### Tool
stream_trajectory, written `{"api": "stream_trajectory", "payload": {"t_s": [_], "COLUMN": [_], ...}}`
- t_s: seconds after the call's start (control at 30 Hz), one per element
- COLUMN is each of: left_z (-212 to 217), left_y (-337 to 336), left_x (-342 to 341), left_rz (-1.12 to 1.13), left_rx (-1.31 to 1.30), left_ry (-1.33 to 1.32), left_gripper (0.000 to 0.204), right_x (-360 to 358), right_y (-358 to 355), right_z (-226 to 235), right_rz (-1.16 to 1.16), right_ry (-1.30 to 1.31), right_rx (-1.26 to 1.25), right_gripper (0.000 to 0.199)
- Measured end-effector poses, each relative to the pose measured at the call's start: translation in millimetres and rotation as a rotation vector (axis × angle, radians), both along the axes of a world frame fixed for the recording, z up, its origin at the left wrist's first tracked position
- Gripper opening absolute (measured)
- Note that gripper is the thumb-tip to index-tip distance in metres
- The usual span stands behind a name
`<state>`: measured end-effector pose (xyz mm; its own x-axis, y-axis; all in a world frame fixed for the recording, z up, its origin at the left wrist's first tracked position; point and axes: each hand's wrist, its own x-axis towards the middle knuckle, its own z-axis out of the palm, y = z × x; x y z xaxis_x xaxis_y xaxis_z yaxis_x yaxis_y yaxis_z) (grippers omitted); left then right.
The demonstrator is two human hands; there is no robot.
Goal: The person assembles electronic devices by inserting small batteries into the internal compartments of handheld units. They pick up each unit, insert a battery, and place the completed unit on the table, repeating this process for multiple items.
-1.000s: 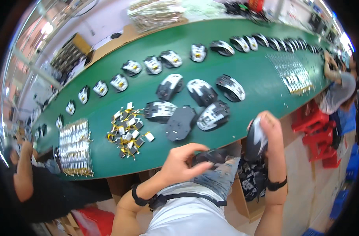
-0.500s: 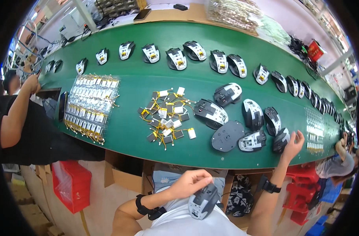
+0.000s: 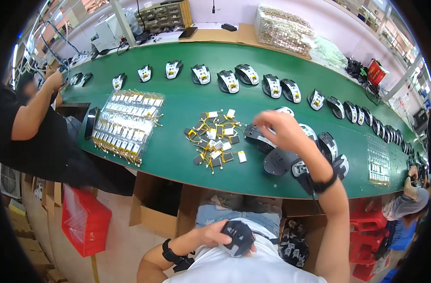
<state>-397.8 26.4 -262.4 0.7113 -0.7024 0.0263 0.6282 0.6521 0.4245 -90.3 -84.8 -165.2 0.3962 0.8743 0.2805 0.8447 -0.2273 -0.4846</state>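
Close to my body, my left hand grips a black-and-white computer mouse, tilted in the fingers. My right hand hovers over the loose mice on the green bench, its fingers curved but apart, and I see nothing in them. Below it, a black-and-white mouse is partly covered by the hand. A dark mouse shell lies underside up beside it. Just left of the right fingertips is a pile of small silver battery packs with yellow wires.
Clear trays of wired batteries lie left. A row of half-built mice curves along the green bench. Another tray stands right. A co-worker's arm is at far left. A red crate and cardboard box sit below.
My right hand has swung left from the right end of the loose mice towards the battery pile. My left hand has turned the mouse and wrapped more fully around it. The view has shifted slightly.
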Motion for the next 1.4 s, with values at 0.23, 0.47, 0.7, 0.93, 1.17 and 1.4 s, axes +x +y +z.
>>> {"api": "stream_trajectory", "payload": {"t_s": [0.23, 0.47, 0.7, 0.93, 1.17, 1.4], "left_z": [-19, -5, 49, 54, 55, 70], "left_y": [-7, 31, 47, 34, 26, 32], "left_x": [-12, 27, 124, 172, 208, 228], "left_rz": [0.338, 0.541, 0.860, 0.939, 0.939, 0.912], "left_rx": [-0.159, -0.108, -0.075, 0.026, 0.081, 0.102], "left_ry": [0.093, 0.066, -0.051, -0.046, -0.030, -0.110], "left_gripper": [0.066, 0.067, 0.074, 0.070, 0.071, 0.075], "right_x": [29, 22, -6, -31, -13, -25], "right_y": [93, 65, 4, -26, -42, -45], "right_z": [-38, -17, 3, 0, -15, -15], "right_rz": [0.072, 0.127, 0.048, -0.065, -0.177, -0.218], "right_ry": [-0.324, 0.424, 1.639, 1.192, 0.708, 1.392], "right_rx": [-0.604, -0.201, 0.402, 0.573, 0.659, 0.702], "right_gripper": [0.025, 0.014, 0.018, 0.023, 0.016, 0.010]}}
